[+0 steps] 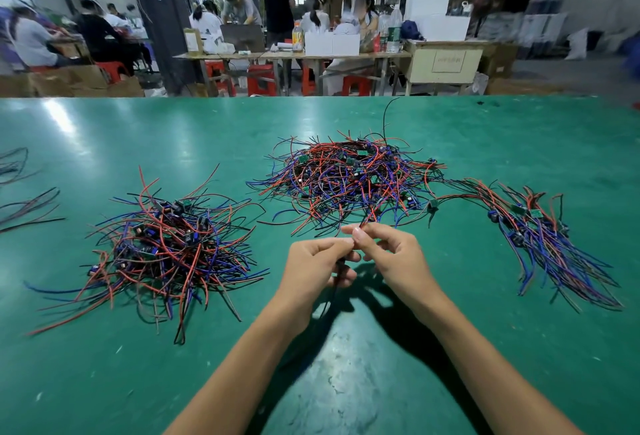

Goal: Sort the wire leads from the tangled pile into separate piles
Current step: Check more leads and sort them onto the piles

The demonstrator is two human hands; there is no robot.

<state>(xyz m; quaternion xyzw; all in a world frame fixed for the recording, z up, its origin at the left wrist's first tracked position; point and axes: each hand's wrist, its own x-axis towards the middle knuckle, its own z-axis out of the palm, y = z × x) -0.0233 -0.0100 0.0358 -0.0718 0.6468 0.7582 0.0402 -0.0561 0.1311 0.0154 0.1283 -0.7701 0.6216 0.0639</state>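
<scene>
Left hand [317,263] and right hand [388,251] pinch one dark lead [335,282]. I judge sorting partial: centre tangle [349,178] large, side piles [162,244] begun.

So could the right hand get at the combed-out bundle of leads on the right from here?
Probably yes: bare green table lies between the right hand and that bundle. But its fingers are pinching a lead with the left hand.

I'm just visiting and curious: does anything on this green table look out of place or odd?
Only one thing: a single black wire sticks up and away from the far edge of the central tangled pile of red, blue and black leads, while the rest lie low on the green table. Nothing looks spilled or damaged.
</scene>
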